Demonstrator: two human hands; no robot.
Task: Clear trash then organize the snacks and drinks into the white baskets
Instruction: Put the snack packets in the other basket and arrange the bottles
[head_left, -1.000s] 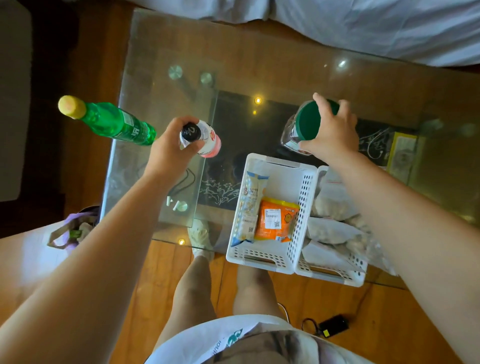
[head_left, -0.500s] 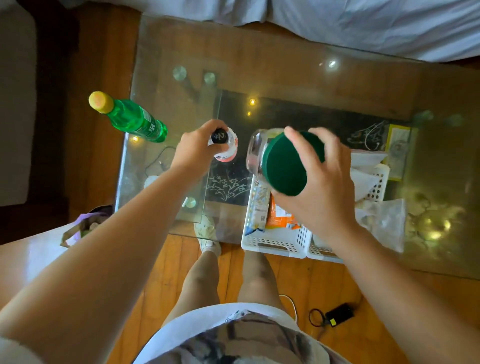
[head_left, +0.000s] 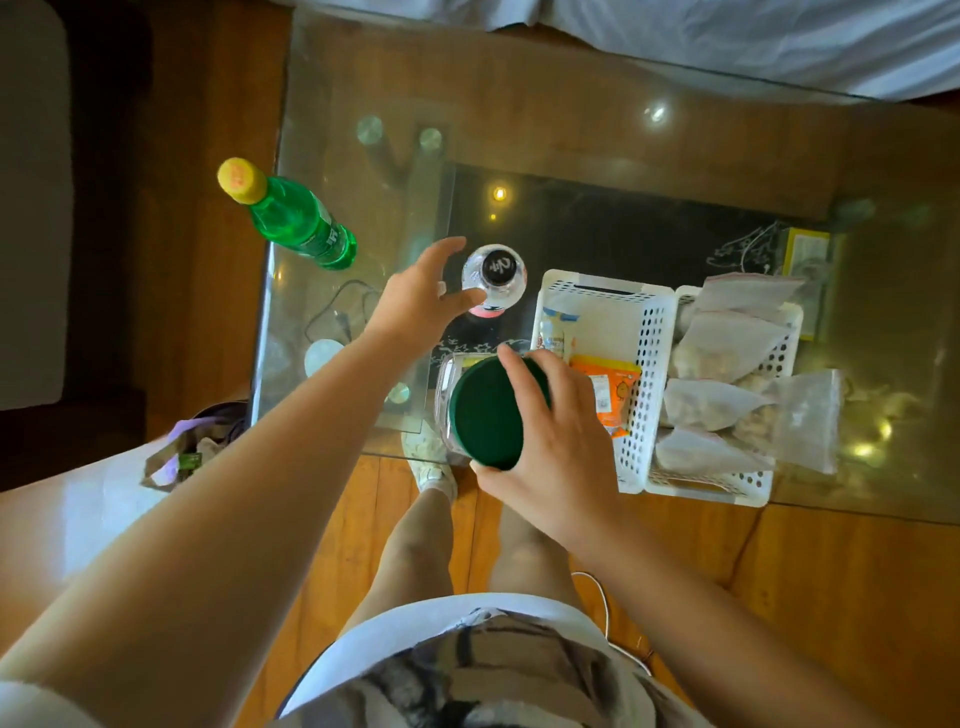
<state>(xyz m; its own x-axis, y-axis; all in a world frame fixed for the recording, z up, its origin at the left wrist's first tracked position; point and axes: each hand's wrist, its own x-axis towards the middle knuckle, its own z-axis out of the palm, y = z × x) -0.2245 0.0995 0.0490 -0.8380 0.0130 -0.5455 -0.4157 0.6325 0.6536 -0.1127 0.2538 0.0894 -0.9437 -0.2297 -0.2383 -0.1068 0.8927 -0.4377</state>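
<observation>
My left hand (head_left: 421, 306) hovers with fingers spread beside a small clear bottle with a black cap (head_left: 494, 278) that stands on the glass table (head_left: 597, 104); only the thumb tip is at its side. My right hand (head_left: 550, 436) grips a clear jar with a dark green lid (head_left: 485, 413) at the table's front edge, just left of the baskets. The left white basket (head_left: 647, 374) holds an orange snack packet (head_left: 610, 389) and a blue-white packet. The right white basket (head_left: 727, 488) is full of clear bags. A green bottle with a yellow cap (head_left: 301, 223) stands at the table's left edge.
A bin with a purple bag (head_left: 189, 449) sits on the floor at the left. White bedding (head_left: 727, 36) runs along the far side. A yellow box (head_left: 808, 254) lies under the glass at the right. My legs are beneath the table's front edge.
My right hand brought the green-lidded jar from behind the baskets toward me, to their left. My left hand set the small bottle down and opened its fingers.
</observation>
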